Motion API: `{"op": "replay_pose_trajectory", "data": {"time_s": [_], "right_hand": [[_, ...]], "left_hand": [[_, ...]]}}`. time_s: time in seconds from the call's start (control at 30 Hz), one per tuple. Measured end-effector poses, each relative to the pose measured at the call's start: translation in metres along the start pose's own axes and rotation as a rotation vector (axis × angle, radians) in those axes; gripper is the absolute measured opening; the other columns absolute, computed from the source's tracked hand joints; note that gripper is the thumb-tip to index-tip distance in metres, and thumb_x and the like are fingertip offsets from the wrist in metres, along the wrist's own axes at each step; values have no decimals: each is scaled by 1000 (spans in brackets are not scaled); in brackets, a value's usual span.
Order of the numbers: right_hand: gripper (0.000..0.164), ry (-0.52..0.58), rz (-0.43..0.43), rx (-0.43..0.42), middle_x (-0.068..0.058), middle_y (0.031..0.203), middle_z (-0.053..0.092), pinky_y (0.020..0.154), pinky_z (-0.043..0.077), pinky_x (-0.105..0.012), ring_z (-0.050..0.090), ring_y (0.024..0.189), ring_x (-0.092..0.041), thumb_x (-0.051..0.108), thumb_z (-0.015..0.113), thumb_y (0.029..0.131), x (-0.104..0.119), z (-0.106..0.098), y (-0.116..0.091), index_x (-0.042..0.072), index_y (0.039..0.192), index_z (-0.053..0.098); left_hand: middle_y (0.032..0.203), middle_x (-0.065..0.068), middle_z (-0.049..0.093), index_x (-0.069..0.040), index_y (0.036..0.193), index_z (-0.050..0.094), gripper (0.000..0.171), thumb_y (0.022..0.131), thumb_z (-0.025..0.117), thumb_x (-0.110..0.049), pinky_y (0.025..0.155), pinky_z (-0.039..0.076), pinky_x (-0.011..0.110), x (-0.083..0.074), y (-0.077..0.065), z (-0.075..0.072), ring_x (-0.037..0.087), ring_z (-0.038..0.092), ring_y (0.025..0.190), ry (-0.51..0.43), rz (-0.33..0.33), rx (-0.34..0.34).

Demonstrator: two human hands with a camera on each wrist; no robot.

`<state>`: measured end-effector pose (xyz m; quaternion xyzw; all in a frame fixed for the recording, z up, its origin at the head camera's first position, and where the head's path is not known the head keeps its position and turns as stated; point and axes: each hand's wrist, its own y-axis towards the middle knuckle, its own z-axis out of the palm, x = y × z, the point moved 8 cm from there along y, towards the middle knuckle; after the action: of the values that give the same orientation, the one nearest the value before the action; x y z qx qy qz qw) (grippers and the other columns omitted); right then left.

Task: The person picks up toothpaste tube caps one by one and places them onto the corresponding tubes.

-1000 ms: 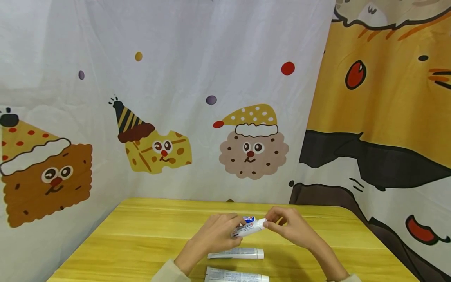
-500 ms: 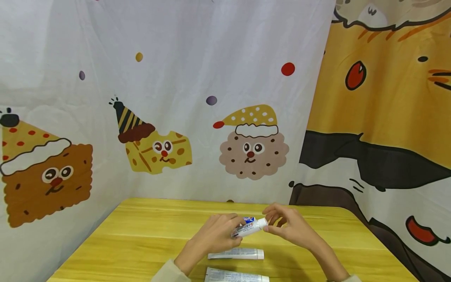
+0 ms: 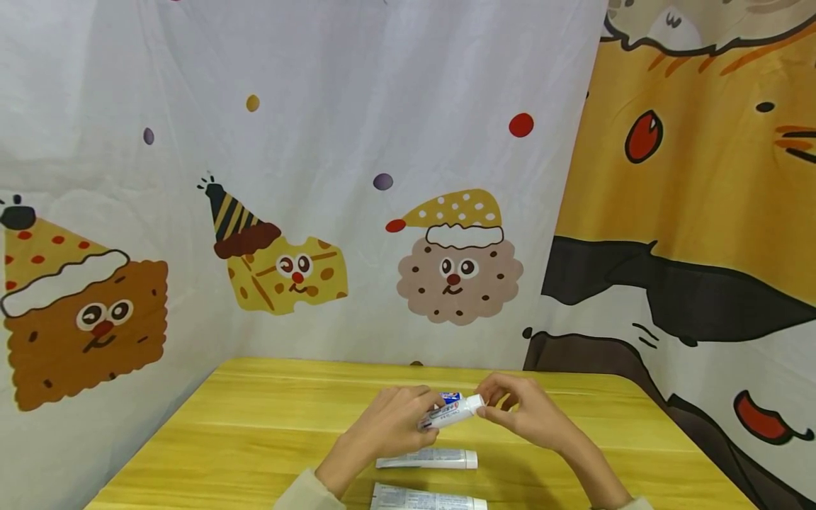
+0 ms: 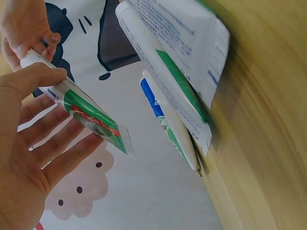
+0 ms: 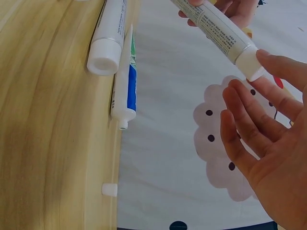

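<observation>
My left hand (image 3: 395,421) holds a white toothpaste tube (image 4: 91,112) with green and red print, tilted above the table. Its thumb presses on the tube, with the fingers behind. My right hand (image 5: 283,139) pinches the white cap (image 5: 249,63) at the tube's end between thumb and index finger; its other fingers stay bent and free of it. Below the hands, two white tubes lie on the table: a middle tube (image 3: 433,459) and a nearer tube (image 3: 423,498), both with white caps. Behind the left hand lies a blue-and-white tube (image 5: 128,91), its narrow nozzle bare.
A small loose white cap (image 5: 109,189) stands on the wooden table (image 3: 255,439) beyond the blue-and-white tube's nozzle. A white cartoon-printed curtain (image 3: 344,142) hangs behind the table's far edge.
Half a second ago my right index finger was lifted away from the cap; now it is back against it. The left hand and the tubes have hardly moved.
</observation>
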<state>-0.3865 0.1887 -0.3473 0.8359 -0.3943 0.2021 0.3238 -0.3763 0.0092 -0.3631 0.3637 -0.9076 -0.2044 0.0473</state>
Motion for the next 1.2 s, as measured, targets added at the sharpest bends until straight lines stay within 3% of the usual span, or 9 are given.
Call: {"op": "replay_pose_trajectory", "data": {"time_s": [0.27, 0.47, 0.6, 0.7, 0.77, 0.93, 1.2], "right_hand": [[12, -14, 24, -8, 8, 83, 70, 67, 54, -27, 62, 75, -6, 34, 71, 98, -2, 0, 0, 23, 94, 72], [20, -50, 18, -24, 7, 80, 68, 63, 54, -26, 57, 70, -4, 34, 64, 102, -4, -2, 1, 23, 88, 72], [18, -29, 58, -37, 4, 86, 70, 64, 54, -27, 61, 72, -6, 33, 65, 102, -8, -2, 1, 16, 107, 68], [33, 18, 59, -39, 0, 94, 71, 68, 56, -29, 66, 79, -8, 31, 72, 97, -8, -2, 1, 15, 123, 61], [36, 42, 30, -32, -1, 97, 71, 69, 57, -30, 66, 82, -9, 28, 77, 93, -6, -2, 1, 17, 124, 62], [28, 50, -41, -5, 2, 97, 71, 69, 57, -29, 67, 83, -8, 22, 80, 91, -1, 0, 1, 17, 115, 68], [17, 18, -1, 1, 6, 90, 72, 68, 55, -28, 66, 79, -6, 26, 75, 94, -1, 2, 1, 18, 108, 69]], "left_hand": [[105, -11, 74, -22, 116, 71, 30, 88, 76, -31, 57, 39, 13, -1, 0, -1, -4, 48, 65, 7, 15, -22], [103, -11, 74, -22, 115, 71, 30, 88, 77, -31, 57, 39, 12, -3, 1, -2, -4, 48, 65, 9, 21, -25], [103, -11, 74, -22, 115, 71, 29, 88, 77, -31, 57, 39, 13, -2, 1, -1, -4, 48, 64, 8, 19, -21], [103, -12, 73, -23, 115, 71, 29, 88, 77, -32, 57, 39, 13, -2, 2, -1, -4, 48, 64, 5, 15, -17], [103, -12, 73, -23, 115, 71, 29, 88, 77, -32, 58, 40, 14, -1, 2, -1, -4, 48, 65, 5, 12, -16], [106, -11, 74, -23, 116, 71, 29, 88, 76, -32, 60, 41, 14, 0, 1, 1, -4, 50, 68, -1, 6, -12], [108, -9, 74, -23, 117, 70, 30, 89, 76, -31, 60, 42, 14, 1, 0, 0, -3, 51, 69, -19, -2, -1]]}}
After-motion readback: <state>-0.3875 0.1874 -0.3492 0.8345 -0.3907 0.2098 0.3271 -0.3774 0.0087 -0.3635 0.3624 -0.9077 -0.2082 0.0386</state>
